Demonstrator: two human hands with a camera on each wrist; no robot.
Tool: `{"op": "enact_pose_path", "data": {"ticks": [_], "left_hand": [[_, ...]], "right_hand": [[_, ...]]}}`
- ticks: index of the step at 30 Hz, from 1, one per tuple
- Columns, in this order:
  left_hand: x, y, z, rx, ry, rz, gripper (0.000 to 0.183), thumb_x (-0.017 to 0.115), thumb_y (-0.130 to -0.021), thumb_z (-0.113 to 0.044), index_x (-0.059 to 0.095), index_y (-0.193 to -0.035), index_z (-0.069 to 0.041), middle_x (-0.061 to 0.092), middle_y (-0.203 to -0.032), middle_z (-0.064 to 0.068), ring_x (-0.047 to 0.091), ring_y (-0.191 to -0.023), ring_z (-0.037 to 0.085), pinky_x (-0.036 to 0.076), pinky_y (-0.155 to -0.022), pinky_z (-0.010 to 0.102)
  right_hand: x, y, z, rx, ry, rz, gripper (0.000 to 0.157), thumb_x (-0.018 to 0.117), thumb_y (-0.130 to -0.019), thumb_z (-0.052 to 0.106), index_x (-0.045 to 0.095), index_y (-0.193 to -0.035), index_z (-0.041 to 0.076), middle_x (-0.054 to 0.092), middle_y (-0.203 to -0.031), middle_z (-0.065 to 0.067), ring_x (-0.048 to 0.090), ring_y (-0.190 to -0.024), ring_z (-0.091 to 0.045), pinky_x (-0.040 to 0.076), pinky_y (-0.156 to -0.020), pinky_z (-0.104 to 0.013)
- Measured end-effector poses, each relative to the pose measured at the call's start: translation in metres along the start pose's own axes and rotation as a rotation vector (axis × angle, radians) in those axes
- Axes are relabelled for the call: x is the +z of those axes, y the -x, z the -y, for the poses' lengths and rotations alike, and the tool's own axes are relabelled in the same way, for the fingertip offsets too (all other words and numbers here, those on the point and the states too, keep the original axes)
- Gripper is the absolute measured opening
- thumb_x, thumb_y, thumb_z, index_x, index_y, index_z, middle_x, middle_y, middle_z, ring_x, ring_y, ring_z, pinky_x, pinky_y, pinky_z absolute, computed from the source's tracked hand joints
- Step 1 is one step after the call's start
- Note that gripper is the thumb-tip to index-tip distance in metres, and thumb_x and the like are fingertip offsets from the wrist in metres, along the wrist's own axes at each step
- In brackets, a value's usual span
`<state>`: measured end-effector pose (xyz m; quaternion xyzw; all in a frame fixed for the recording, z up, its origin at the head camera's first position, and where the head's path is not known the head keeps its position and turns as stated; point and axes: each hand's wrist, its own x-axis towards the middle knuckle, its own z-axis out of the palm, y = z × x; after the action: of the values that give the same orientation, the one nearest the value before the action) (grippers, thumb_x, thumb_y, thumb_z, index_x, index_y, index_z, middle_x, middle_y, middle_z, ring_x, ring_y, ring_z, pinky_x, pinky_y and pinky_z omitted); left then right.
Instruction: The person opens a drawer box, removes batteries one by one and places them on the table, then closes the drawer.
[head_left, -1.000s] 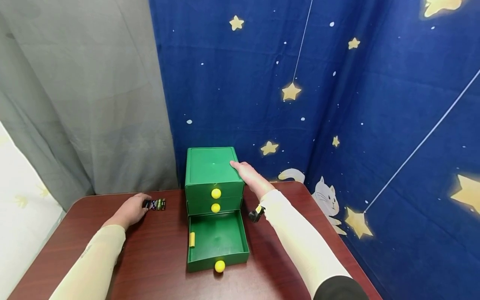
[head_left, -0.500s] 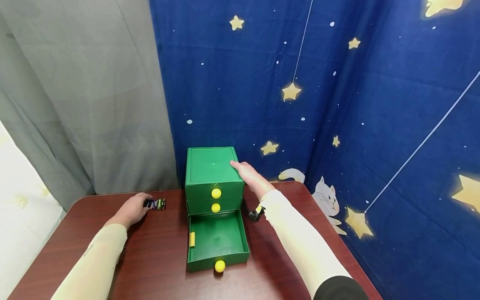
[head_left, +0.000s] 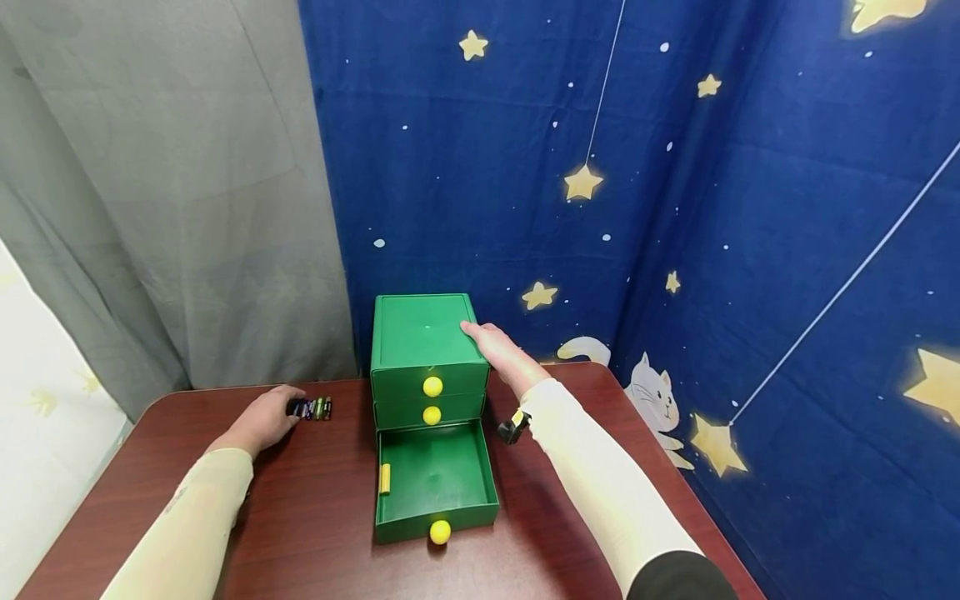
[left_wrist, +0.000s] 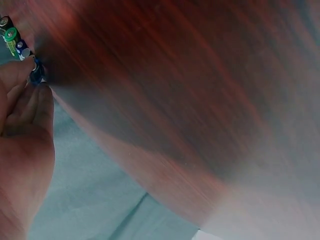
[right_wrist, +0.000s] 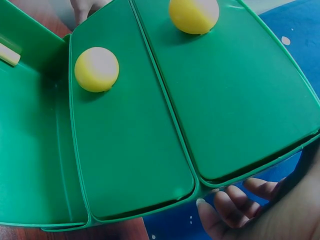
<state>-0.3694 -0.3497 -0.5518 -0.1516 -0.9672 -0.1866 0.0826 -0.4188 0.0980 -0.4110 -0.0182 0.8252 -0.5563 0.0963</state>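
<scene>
My left hand [head_left: 264, 418] is at the left end of a short row of batteries [head_left: 321, 408] on the table. In the left wrist view, its thumb and fingers pinch a dark blue battery [left_wrist: 36, 75], partly hidden by the fingertips. Beside it in the row stands a green-topped battery [left_wrist: 12, 36]. My right hand [head_left: 504, 354] rests against the right side of a green drawer cabinet [head_left: 423, 329], thumb on the top edge. The right wrist view has its fingers [right_wrist: 231, 206] touching the side wall. The bottom drawer [head_left: 438, 518] is pulled out, with a yellow cylinder [head_left: 386, 479] inside at the left wall.
Two upper drawers are closed, with yellow ball knobs [head_left: 432, 387]. The brown table [head_left: 315, 517] ends at a grey curtain [head_left: 247, 250] and a blue star-patterned curtain [head_left: 480, 208] behind. A small black object [head_left: 513, 428] is attached at the right wrist.
My left hand has shifted very slightly to the right at the batteries. The right hand, cabinet and pulled-out drawer look the same.
</scene>
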Motion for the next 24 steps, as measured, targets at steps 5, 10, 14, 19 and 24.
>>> {"op": "enact_pose_path", "data": {"ticks": [5, 10, 14, 19, 24], "left_hand": [[-0.004, 0.002, 0.0, -0.007, 0.012, 0.012, 0.044, 0.081, -0.092, 0.003, 0.065, -0.131, 0.016, 0.064, -0.132, 0.039, 0.06, -0.127, 0.059, 0.049, -0.106, 0.07], [-0.006, 0.004, 0.0, -0.015, 0.019, 0.011, 0.046, 0.081, -0.091, 0.002, 0.065, -0.132, 0.016, 0.063, -0.134, 0.039, 0.06, -0.128, 0.059, 0.048, -0.108, 0.07], [-0.007, 0.006, 0.0, -0.029, 0.03, 0.016, 0.047, 0.08, -0.093, 0.001, 0.064, -0.133, 0.016, 0.062, -0.135, 0.04, 0.059, -0.129, 0.059, 0.048, -0.108, 0.071], [-0.013, 0.009, -0.002, -0.054, 0.056, -0.01, 0.039, 0.074, -0.099, -0.003, 0.065, -0.133, 0.014, 0.062, -0.135, 0.037, 0.06, -0.127, 0.057, 0.048, -0.106, 0.071], [-0.022, 0.012, -0.015, -0.102, 0.074, -0.085, 0.029, 0.068, -0.104, -0.011, 0.071, -0.128, 0.005, 0.067, -0.126, 0.028, 0.067, -0.113, 0.048, 0.053, -0.096, 0.067]], "right_hand": [[0.0, 0.0, 0.001, -0.003, -0.002, 0.004, 0.072, 0.055, -0.111, 0.056, 0.05, -0.155, -0.001, 0.059, -0.146, -0.02, 0.057, -0.135, -0.035, 0.045, -0.119, -0.05], [0.0, 0.001, 0.002, 0.001, -0.003, 0.006, 0.072, 0.055, -0.112, 0.057, 0.05, -0.156, 0.0, 0.058, -0.147, -0.02, 0.057, -0.137, -0.035, 0.045, -0.119, -0.051], [0.0, 0.001, 0.002, 0.005, 0.01, 0.002, 0.074, 0.055, -0.111, 0.058, 0.049, -0.158, 0.001, 0.057, -0.15, -0.021, 0.055, -0.14, -0.036, 0.043, -0.121, -0.051], [0.0, 0.001, 0.001, 0.004, 0.013, 0.003, 0.074, 0.054, -0.111, 0.058, 0.05, -0.157, 0.001, 0.058, -0.149, -0.02, 0.056, -0.138, -0.036, 0.044, -0.12, -0.051], [0.0, 0.0, 0.001, 0.004, 0.01, 0.001, 0.074, 0.055, -0.111, 0.058, 0.05, -0.157, 0.001, 0.058, -0.149, -0.021, 0.056, -0.138, -0.036, 0.045, -0.119, -0.052]]}}
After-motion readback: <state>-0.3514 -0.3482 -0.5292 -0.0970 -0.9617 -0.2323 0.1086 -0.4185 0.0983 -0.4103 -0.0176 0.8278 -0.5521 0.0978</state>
